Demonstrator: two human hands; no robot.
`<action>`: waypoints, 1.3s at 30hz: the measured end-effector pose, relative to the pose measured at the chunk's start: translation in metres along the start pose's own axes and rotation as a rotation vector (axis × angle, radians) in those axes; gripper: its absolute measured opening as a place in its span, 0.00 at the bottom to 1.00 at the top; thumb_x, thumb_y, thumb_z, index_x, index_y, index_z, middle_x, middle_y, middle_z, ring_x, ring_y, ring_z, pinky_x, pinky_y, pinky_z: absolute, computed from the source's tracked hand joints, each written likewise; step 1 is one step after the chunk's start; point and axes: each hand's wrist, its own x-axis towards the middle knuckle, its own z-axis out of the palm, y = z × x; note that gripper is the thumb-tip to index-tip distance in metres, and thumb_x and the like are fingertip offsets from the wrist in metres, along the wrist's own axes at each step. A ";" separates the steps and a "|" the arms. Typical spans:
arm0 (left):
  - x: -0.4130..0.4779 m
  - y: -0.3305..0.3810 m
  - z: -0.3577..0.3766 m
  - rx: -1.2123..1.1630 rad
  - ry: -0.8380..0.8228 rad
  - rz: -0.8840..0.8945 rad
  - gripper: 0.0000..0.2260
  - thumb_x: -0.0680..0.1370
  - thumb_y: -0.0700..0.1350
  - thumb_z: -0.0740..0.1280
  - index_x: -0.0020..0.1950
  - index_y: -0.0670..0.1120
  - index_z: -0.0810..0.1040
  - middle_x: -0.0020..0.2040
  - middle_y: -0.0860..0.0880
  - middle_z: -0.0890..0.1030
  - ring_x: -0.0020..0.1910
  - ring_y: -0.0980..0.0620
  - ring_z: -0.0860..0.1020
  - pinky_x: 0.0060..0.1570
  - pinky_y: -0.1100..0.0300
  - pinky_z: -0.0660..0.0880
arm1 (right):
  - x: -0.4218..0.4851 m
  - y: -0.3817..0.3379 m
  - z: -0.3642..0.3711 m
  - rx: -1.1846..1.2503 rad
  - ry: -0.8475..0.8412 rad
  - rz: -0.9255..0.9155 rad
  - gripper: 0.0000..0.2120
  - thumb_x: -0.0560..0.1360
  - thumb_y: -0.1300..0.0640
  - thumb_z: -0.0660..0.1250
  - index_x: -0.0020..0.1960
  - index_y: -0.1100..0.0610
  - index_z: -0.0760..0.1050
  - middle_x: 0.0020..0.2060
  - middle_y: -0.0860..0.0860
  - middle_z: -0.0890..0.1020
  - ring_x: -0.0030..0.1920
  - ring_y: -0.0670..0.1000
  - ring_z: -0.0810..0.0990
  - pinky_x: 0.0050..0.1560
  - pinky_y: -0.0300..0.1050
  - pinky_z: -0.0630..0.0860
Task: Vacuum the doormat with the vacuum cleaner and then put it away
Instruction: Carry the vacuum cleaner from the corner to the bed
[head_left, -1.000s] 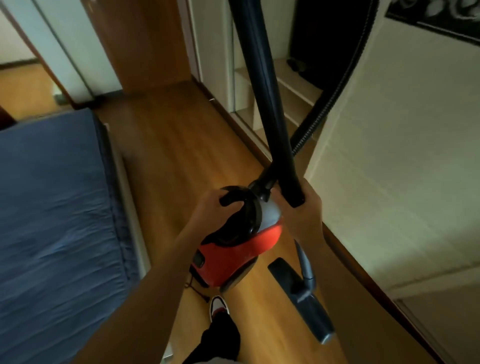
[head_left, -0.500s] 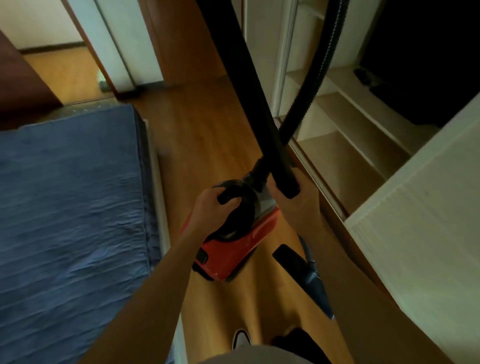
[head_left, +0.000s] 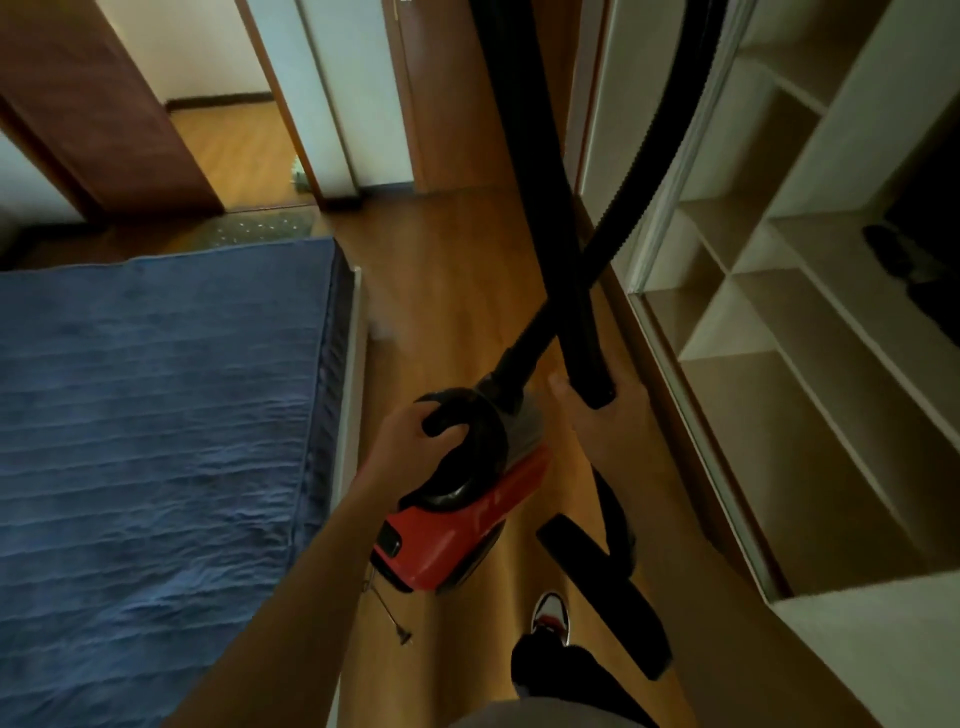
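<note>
Carry stage, judged from the grips; whether the mat (head_left: 260, 228) had been cleaned could not be told.

1. Vacuum (head_left: 467, 525): red body, apparently off the floor, hung from its handle (head_left: 483, 441); its long axis ran from the hose (head_left: 675, 130) end, far from the person, to the cord (head_left: 397, 623) end, near the person; the cord dangled under the near end.
2. Left hand (head_left: 410, 441): directly on top of the vacuum; fingers curled tight round the handle.
3. Right hand (head_left: 592, 431): just right of the vacuum; closed round the tube (head_left: 553, 208) below its collar; the thumb showed on the vacuum side, while the other fingers were hidden behind the tube.
4. Tube: long axis steep, rising from the right hand out of the top of the view; the hose crossed it above the vacuum; the head (head_left: 602, 587) hung below and right of the vacuum.
5. Wardrobe (head_left: 831, 364): right of the vacuum, open, with bare shelves; the right hand was the nearer one.
6. Bed (head_left: 156, 415): left of the vacuum.
7. Mat: well beyond the vacuum and to its left, at the doorway.

Judgement: stowing would require the vacuum to swing right; the upright tube would probably need lowering to clear the shelves; the loose cord could snag.
</note>
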 end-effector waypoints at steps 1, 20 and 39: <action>0.019 0.005 0.001 0.005 0.005 -0.013 0.10 0.78 0.45 0.69 0.36 0.48 0.77 0.27 0.51 0.75 0.25 0.55 0.75 0.27 0.61 0.69 | 0.021 -0.002 -0.002 0.003 -0.006 0.002 0.12 0.76 0.54 0.75 0.54 0.61 0.79 0.45 0.59 0.82 0.46 0.52 0.82 0.40 0.29 0.76; 0.296 0.026 -0.030 -0.015 0.201 -0.049 0.09 0.77 0.44 0.70 0.41 0.38 0.80 0.31 0.39 0.78 0.28 0.43 0.77 0.30 0.53 0.70 | 0.327 0.004 0.059 0.002 -0.149 -0.071 0.09 0.77 0.57 0.74 0.50 0.62 0.79 0.44 0.62 0.82 0.45 0.55 0.82 0.43 0.40 0.78; 0.632 0.004 -0.134 -0.060 0.150 0.002 0.04 0.77 0.47 0.70 0.42 0.51 0.79 0.34 0.50 0.80 0.31 0.55 0.79 0.27 0.64 0.70 | 0.630 -0.026 0.220 -0.027 -0.147 -0.141 0.05 0.77 0.60 0.74 0.49 0.58 0.78 0.44 0.59 0.82 0.43 0.45 0.82 0.45 0.32 0.77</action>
